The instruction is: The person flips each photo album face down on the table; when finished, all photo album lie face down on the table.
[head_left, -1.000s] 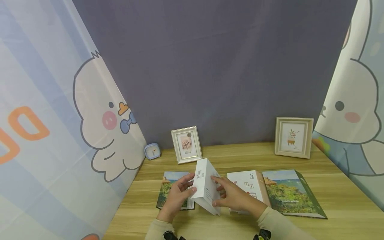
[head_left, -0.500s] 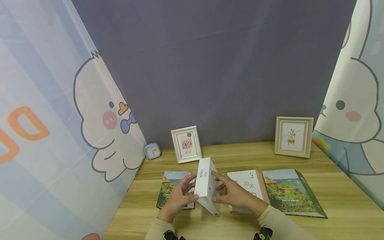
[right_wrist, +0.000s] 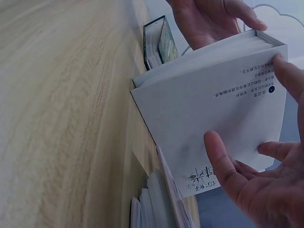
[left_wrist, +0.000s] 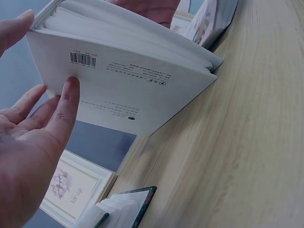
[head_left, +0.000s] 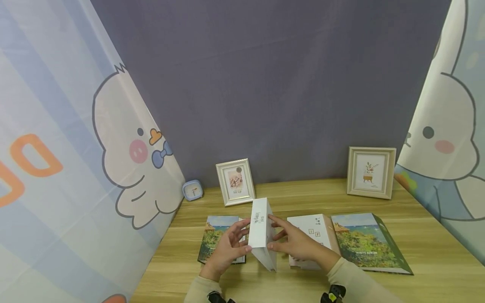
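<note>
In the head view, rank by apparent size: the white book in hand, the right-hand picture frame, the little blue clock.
1. Right-hand picture frame and white book: too close to call, since the book is nearer and turned edge-on.
2. Blue clock, clearly smallest.

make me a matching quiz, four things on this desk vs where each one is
Things:
1. white book
2. small blue clock
3. white-framed flower photo
4. beige-framed plant picture

Places:
A. back right of the wooden desk
B. held upright between both hands
C. far left, beside the cartoon curtain
D. just behind the held book

Pairs: 1-B, 2-C, 3-D, 4-A
</note>
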Available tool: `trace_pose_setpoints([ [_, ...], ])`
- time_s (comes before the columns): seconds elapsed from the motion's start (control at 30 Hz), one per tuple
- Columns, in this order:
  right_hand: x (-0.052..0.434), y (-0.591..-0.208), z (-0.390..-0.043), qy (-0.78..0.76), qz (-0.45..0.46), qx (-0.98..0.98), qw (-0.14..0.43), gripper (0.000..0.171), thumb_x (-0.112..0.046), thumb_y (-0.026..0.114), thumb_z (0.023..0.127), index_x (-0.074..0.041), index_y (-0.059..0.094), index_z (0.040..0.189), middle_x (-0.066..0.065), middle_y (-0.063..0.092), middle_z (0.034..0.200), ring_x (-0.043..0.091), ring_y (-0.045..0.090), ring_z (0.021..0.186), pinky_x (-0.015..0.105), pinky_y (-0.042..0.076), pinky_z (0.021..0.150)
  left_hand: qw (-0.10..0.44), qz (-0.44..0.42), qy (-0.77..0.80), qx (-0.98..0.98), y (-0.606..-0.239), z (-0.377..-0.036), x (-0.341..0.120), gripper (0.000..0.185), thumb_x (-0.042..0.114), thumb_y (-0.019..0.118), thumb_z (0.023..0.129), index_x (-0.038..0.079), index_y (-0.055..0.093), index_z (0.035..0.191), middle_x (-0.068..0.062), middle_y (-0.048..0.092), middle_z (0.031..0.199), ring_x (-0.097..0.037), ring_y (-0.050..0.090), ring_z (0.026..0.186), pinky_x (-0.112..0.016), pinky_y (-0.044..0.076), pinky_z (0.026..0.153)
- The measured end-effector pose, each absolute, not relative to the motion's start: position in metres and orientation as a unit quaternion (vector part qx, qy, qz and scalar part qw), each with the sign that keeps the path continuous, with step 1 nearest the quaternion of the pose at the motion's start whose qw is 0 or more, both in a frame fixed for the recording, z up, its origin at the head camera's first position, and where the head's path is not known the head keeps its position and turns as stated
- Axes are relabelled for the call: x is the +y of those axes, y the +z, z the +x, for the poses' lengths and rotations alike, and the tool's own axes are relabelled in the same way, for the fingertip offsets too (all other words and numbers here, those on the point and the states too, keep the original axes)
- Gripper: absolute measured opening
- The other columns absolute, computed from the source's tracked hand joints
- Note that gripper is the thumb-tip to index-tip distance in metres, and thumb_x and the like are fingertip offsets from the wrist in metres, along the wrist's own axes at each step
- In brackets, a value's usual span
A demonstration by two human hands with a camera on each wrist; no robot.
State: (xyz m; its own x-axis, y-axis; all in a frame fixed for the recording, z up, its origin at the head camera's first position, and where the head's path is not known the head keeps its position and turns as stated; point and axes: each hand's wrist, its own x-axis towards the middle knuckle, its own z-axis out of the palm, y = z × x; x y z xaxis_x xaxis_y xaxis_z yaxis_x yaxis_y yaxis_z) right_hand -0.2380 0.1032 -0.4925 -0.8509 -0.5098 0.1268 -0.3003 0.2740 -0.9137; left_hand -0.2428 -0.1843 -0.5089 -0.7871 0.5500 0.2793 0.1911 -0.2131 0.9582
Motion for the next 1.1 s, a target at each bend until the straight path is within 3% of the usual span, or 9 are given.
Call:
trace_pose_setpoints([
  [0.4,0.104,-0.486,-0.236,-0.560,-0.263,0.778,0.113,0.092,-0.035,0.075,0.099,-0.013,0.019,0.169,0.028,0.039,0.157,0.025,0.063,0.111,0.034,0.060,0.080,0.117,0.316,0.711,0.617,-0.507,-0.240,-0.180,0.074,-0.004,0.067,0.099,-0.002,0.028,0.162,-0.028,0.029,0.165,-0.044,0.037,0.147,-0.045,0.044,0.115],
  [0.67,0.107,-0.485,-0.236,-0.574,-0.270,0.764,0.115,0.089,-0.031,0.073,0.101,-0.008,0.018,0.168,0.030,0.037,0.158,0.027,0.064,0.111,0.036,0.061,0.080,0.118,0.333,0.701,0.620,-0.512,-0.242,-0.176,0.072,-0.002,0.067,0.100,-0.002,0.029,0.162,-0.029,0.029,0.165,-0.042,0.039,0.147,-0.052,0.040,0.117],
  [0.9,0.111,-0.484,-0.234,-0.607,-0.267,0.737,0.130,0.093,-0.025,0.074,0.101,-0.003,0.013,0.167,0.033,0.033,0.158,0.030,0.067,0.105,0.054,0.062,0.082,0.130,0.346,0.692,0.620,-0.517,-0.245,-0.173,0.071,-0.002,0.068,0.100,0.000,0.033,0.161,-0.022,0.030,0.167,-0.046,0.035,0.149,-0.052,0.039,0.118],
  [1.1,0.120,-0.481,-0.230,-0.619,-0.267,0.725,0.141,0.094,-0.022,0.072,0.102,-0.002,0.007,0.167,0.035,0.031,0.157,0.039,0.069,0.099,0.050,0.062,0.074,0.143,0.345,0.687,0.623,-0.517,-0.245,-0.167,0.067,-0.001,0.070,0.099,0.000,0.040,0.159,-0.022,0.034,0.165,-0.046,0.037,0.148,-0.054,0.038,0.117],
])
